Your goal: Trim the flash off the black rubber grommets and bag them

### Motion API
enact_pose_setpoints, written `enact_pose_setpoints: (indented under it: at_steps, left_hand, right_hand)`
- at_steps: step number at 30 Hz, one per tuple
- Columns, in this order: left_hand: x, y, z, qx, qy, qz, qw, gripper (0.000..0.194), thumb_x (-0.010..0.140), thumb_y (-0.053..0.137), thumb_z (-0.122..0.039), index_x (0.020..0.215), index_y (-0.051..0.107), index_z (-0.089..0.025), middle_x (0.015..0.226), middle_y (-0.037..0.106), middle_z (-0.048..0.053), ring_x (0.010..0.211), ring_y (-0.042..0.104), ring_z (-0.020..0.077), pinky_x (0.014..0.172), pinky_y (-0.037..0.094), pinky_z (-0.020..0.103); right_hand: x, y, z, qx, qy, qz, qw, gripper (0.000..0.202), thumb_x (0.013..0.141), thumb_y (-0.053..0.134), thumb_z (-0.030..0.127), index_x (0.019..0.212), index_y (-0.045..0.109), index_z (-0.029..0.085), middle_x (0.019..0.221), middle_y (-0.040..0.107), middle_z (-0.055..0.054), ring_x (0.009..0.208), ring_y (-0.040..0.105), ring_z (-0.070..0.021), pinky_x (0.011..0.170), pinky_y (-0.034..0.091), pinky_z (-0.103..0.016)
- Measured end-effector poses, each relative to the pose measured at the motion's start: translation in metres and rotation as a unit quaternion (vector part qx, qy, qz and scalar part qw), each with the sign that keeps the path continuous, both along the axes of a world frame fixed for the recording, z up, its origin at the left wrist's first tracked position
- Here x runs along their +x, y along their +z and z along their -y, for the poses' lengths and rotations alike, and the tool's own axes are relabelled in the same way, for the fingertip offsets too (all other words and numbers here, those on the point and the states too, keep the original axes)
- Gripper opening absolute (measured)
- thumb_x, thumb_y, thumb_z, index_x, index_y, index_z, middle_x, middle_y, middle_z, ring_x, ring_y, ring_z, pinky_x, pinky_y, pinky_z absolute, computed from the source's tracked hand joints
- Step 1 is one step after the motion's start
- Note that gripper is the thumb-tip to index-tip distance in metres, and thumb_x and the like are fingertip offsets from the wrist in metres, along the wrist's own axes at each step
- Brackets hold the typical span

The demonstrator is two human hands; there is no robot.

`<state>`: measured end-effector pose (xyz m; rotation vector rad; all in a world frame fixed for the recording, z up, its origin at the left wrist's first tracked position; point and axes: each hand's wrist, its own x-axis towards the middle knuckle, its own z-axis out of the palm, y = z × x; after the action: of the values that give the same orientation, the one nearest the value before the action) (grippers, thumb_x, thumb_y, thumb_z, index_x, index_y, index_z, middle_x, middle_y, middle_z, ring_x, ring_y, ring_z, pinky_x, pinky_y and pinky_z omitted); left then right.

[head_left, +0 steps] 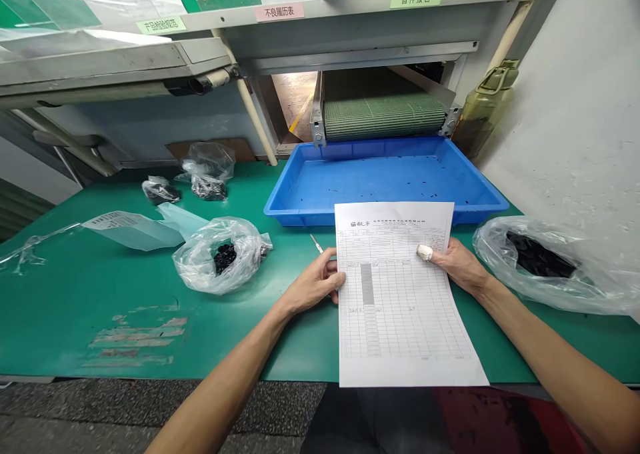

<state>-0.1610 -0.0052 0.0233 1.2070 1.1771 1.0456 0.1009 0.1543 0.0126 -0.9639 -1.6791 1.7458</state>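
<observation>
A printed form (pixel 395 334), a white sheet with a table grid and some handwriting, is held up in front of me. My right hand (pixel 463 264) is closed on its right edge, with a white-wrapped thumb (pixel 425 253) on the front and the fingers hidden behind. At the left edge, my left hand (pixel 317 281) has curled fingers, its thumb tip overlapping the sheet. A thin white pen-like stick (pixel 316 243) shows just beyond the left knuckles; whether that hand holds it I cannot tell.
A blue tray (pixel 300 204) with scattered small black pieces sits below a green conveyor belt (pixel 385 104). Plastic bags of black parts stand left (pixel 195 267) and right (pixel 595 294). Two smaller bags, a pale blue sheet (pixel 133 234) and a bottle (pixel 485 107) are further back.
</observation>
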Motion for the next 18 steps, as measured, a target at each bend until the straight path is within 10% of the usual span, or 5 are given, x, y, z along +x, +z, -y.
enact_pose_setpoints:
  at_steps: [18]
  left_hand:
    - [0.0006,0.0009,0.0006,0.0,0.002,-0.003,1.0,0.039,0.089,0.055,-0.028,0.123,0.038,-0.017,0.099,0.063,0.008,0.068,0.058,0.0139,0.049,0.05,0.022]
  right_hand:
    - [-0.0022,0.0026,0.0023,0.004,-0.006,-0.001,1.0,0.056,0.061,0.082,0.055,0.104,0.072,0.02,0.111,0.069,-0.009,0.104,0.062,-0.0363,0.093,0.052,-0.053]
